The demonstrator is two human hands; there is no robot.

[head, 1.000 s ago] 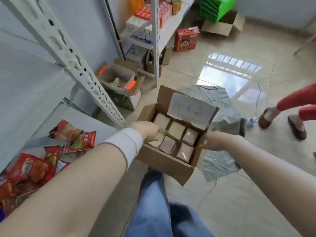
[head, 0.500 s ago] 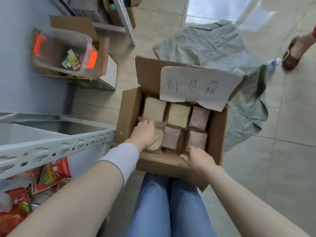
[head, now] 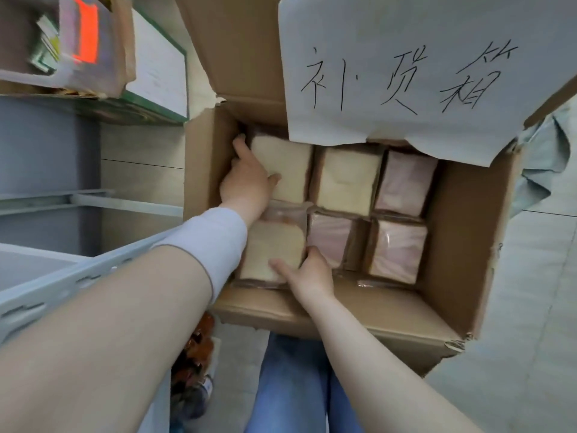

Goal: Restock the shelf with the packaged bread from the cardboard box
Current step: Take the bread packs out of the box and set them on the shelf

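The open cardboard box sits right in front of me, a handwritten paper label on its far flap. Several clear-wrapped bread packages stand inside in two rows. My left hand grips the pale back-left bread package, thumb on its top face and fingers down between it and the box wall. My right hand pinches the near right corner of the pale front-left bread package. Pinkish packages fill the right side.
The grey metal shelf juts in from the left, with snack packets below it. Another carton holding a clear bin stands at top left. A grey-green cloth lies on the tiled floor beyond the box. My jeans show below.
The view has closed in on the box. My left hand moved from the front-left package to the back-left one. My right hand left the box's front edge and took hold of the front-left package.
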